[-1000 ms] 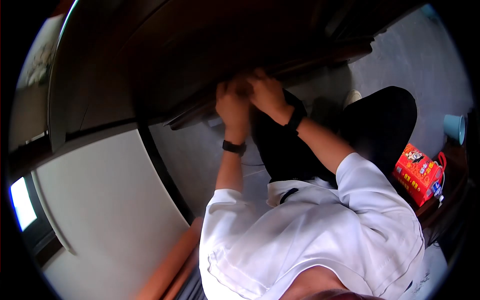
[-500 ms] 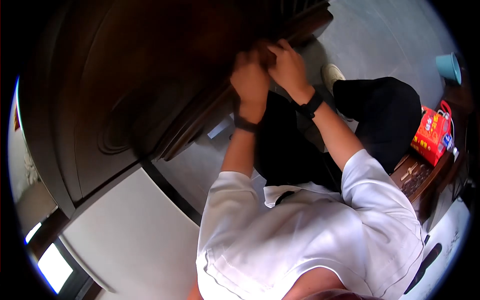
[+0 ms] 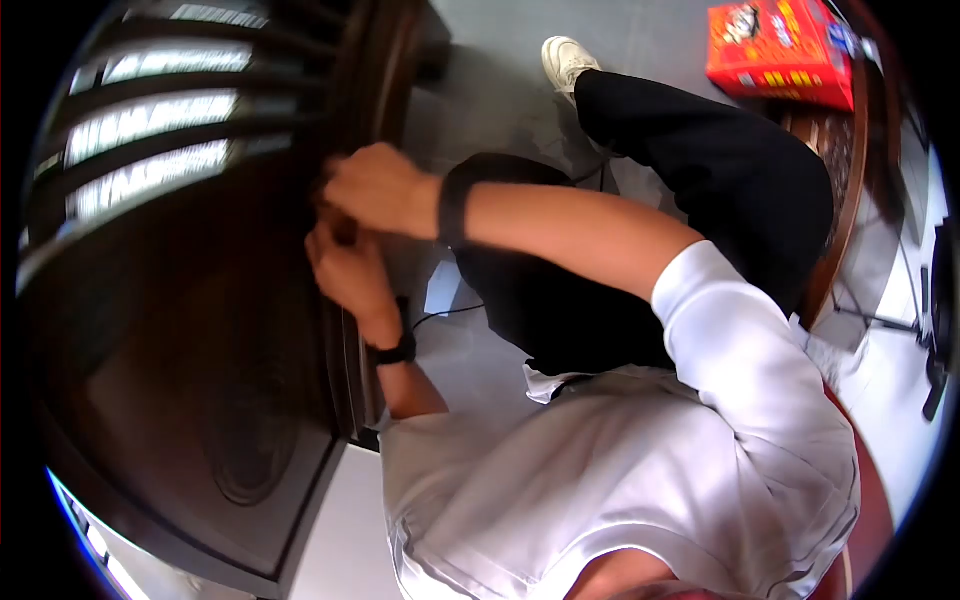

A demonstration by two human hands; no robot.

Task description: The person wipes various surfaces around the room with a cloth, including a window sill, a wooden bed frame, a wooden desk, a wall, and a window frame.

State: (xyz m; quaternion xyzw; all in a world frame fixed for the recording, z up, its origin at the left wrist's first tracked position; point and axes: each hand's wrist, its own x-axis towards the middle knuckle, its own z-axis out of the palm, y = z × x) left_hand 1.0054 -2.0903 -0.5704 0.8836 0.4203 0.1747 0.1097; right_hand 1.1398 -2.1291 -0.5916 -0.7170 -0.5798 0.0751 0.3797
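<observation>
Close together at the edge of a dark wooden piece of furniture (image 3: 180,350) are both of my hands. My left hand (image 3: 348,270) is nearer to me, its fingers bent around something dark and brownish that I cannot make out. Just beyond it, my right hand (image 3: 380,190) is closed, with its fingertips at the same small dark thing. Shadow and motion blur hide most of what lies between the fingers. A black band circles each wrist.
A red printed box (image 3: 780,50) stands at the upper right on a wooden surface (image 3: 850,190). My legs in black trousers (image 3: 700,150) and a pale shoe (image 3: 568,62) are beside the furniture. Slats (image 3: 190,85) rise at the upper left.
The view has turned, so the furniture and my hands now appear further left and the red box higher. My hands remain close together, and the slats have come into view.
</observation>
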